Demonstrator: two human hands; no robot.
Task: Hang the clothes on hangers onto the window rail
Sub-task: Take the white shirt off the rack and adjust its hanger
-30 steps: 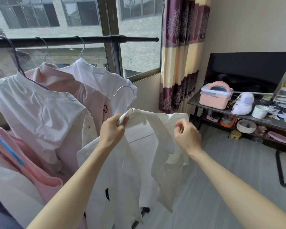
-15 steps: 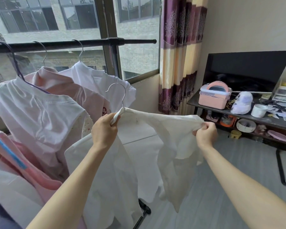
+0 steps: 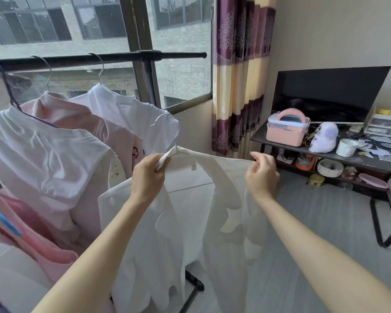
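Left hand (image 3: 147, 175) has its grip clamped round the shoulder of a hanger (image 3: 167, 136), right at the base of the metal hook, with a white shirt (image 3: 190, 206) draped over it. The hook points up, free of the rail (image 3: 99, 58), hanging in the air below it and just in front of the clothes already up. Right hand (image 3: 261, 175) is out at the shirt's far shoulder, fingers curled, pinching the top edge of the fabric; the cloth runs taut between the two hands. The rest of the shirt falls loose below both forearms.

Up on the rail, three hangers hold garments: a white tee (image 3: 38, 159) on the left, a pink top (image 3: 72, 114) behind it, another white top (image 3: 127, 109) nearest the window post. More pink cloth (image 3: 32, 240) bunches low on the left.

Over on the right, a striped curtain (image 3: 239, 75) hangs by the window, and a dark bench (image 3: 370, 164) carries a pink box (image 3: 284, 132), a white cup (image 3: 347, 147) and a screen (image 3: 330, 91) against the wall.
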